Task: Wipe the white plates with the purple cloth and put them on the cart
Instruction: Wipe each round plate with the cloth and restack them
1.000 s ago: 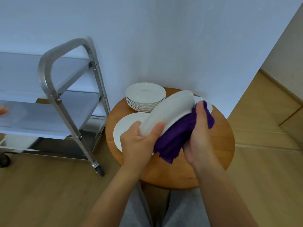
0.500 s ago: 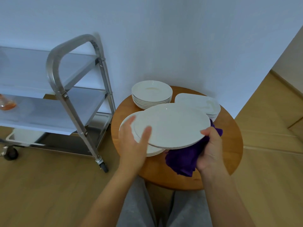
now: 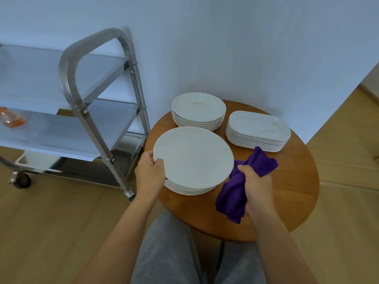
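1. The left hand [image 3: 149, 174] is gripping a white plate [image 3: 192, 156] by its rim, over a plate stack [image 3: 188, 190] on the table [image 3: 297, 181].
2. The right hand [image 3: 255, 186] is clutching the purple cloth [image 3: 235, 193], fingers curled round it.
3. The cart [image 3: 92, 103] is standing beside the table.

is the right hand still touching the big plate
No, the right hand grips only the cloth, clear of the plate, which the left hand holds alone by its rim.
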Motion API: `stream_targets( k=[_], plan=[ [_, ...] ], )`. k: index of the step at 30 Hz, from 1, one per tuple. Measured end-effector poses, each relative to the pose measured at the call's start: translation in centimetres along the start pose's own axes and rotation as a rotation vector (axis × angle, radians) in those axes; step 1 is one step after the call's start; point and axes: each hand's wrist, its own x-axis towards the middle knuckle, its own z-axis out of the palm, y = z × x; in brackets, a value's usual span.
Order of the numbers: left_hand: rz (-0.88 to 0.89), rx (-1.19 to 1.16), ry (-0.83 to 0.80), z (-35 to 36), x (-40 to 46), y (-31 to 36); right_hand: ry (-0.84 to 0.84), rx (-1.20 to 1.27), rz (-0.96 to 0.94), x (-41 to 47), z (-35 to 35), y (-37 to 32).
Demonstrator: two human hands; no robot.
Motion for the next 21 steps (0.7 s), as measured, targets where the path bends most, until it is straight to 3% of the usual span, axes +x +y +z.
stream_targets(
  k=[10,13,18,21],
  plan=[
    [-0.061,0.116,-0.054,0.8,1.9,-2.3,0.098,-0.028,0.027,1.6,0.3,0.0],
    [-0.034,0.224,-0.093,1.0,2.3,-2.7,0.085,-0.017,0.006,1.7,0.5,0.3],
    [0.035,0.505,-0.022,1.0,2.8,-2.9,0.047,-0.040,0.003,1.9,1.0,0.7],
    [0.034,0.545,-0.026,1.3,2.7,-3.4,0.032,-0.067,0.015,2.0,1.6,1.0]
  ],
)
